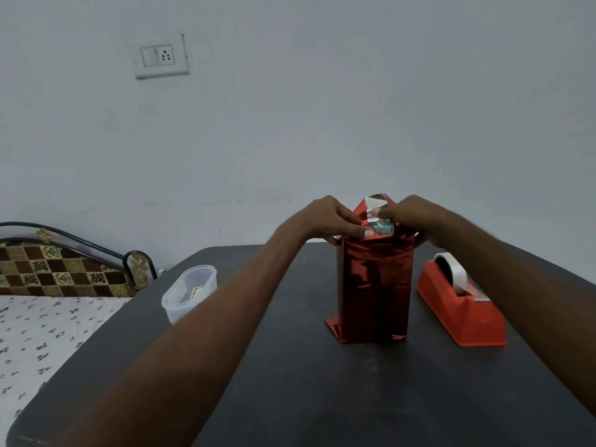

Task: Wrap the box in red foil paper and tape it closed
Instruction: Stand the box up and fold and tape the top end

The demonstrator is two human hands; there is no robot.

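The dark table (290, 382) carries the box (375, 285), stood upright on end near the centre and sheathed in red foil paper (374, 304); its top end is not yet closed. The tape dispenser (461, 308) stands just beside the box at 3 o'clock, a clear tub (188, 293) at 9 o'clock. The left hand (325, 221) presses the side fold inward with fingers held together; the right hand (416, 217) pinches the rear flap (374, 203) at 12 o'clock. Creases should be sharpened along the box edges, and the flap drawn taut before tape is applied.
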